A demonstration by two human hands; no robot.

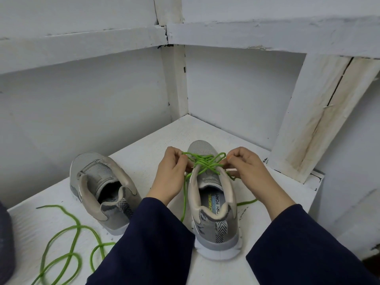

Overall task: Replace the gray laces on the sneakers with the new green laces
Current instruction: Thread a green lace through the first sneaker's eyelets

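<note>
Two grey sneakers stand on a white surface, heels toward me. The right sneaker (213, 204) carries a green lace (202, 164) crossed over its tongue. My left hand (172, 171) pinches a loop of that lace at the shoe's left side. My right hand (246, 167) pinches the matching loop on the right. The lace's loose ends trail down both sides of the shoe. The left sneaker (102, 190) has no lace in it. A second green lace (67, 241) lies coiled on the surface at the front left.
The white surface (144, 149) sits in a corner between white walls (236, 95). A white slanted wooden beam (320, 120) leans at the right, by the surface's right edge. A dark object (6, 239) shows at the far left edge.
</note>
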